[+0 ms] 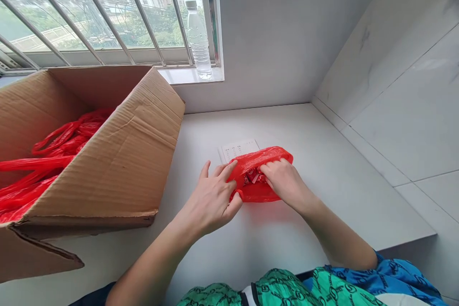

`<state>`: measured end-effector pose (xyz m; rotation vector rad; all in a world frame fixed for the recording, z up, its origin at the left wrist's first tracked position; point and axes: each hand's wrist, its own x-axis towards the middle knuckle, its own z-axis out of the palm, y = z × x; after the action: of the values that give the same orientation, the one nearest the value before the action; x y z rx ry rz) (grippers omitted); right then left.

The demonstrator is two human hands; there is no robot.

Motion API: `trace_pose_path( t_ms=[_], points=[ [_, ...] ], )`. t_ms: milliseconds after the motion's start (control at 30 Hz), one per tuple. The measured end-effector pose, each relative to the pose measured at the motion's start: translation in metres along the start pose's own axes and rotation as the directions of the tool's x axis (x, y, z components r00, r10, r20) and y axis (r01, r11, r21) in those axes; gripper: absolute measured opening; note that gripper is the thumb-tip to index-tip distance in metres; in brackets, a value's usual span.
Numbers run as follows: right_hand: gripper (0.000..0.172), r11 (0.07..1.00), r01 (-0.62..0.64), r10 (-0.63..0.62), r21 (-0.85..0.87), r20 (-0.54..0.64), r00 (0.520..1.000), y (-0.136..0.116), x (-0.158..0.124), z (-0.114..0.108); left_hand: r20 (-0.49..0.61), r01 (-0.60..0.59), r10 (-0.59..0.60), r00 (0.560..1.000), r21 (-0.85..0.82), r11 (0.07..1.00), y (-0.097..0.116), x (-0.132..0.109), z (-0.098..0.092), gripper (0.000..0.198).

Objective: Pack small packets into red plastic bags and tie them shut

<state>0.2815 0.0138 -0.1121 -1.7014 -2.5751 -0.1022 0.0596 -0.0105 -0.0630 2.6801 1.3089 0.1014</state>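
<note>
A red plastic bag (260,193) lies on the white table, its mouth spread open, with small red-and-white patterned items (254,176) showing inside. My left hand (215,196) is at the bag's left edge, its thumb and some fingers on the plastic and other fingers stretched out. At the bag's right side, my right hand (285,179) has its fingers curled over the edge and down into the opening; the fingertips are hidden. Behind the bag, a white sheet with printed marks (238,149) is partly covered by it.
On the left stands a large open cardboard box (125,162) with red plastic bags (77,136) inside. A clear bottle (199,43) is on the sill of the barred window. Tiled wall (401,105) borders the table (344,181) on the right.
</note>
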Motion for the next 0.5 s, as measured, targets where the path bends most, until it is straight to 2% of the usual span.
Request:
trace_pose_path(
  t_ms=[100,267,333,400,500],
  points=[
    [0.005,0.993,-0.099,0.106,-0.066,0.121,0.987,0.006,-0.002,0.012,-0.018,0.058,-0.057,0.998,0.051,0.997,-0.004,-0.001,0.001,0.041],
    [0.011,0.994,-0.095,0.101,-0.045,0.146,0.984,0.01,0.0,0.019,0.038,0.131,-0.137,0.99,0.128,0.983,-0.011,0.001,0.0,0.04],
    [0.005,0.997,-0.068,0.071,-0.025,0.135,0.988,0.009,0.001,0.018,0.098,0.17,-0.182,0.978,0.123,0.978,-0.01,0.003,-0.002,0.038],
    [0.011,0.999,-0.044,0.044,0.001,0.102,0.994,0.009,0.001,0.014,0.136,0.204,-0.22,0.966,0.126,0.971,-0.009,0.003,-0.006,0.037],
    [0.022,0.999,-0.045,0.045,0.024,-0.022,0.999,0.01,-0.002,0.003,0.09,0.235,-0.25,0.964,0.15,0.96,-0.009,-0.001,-0.011,0.035]
  ],
)
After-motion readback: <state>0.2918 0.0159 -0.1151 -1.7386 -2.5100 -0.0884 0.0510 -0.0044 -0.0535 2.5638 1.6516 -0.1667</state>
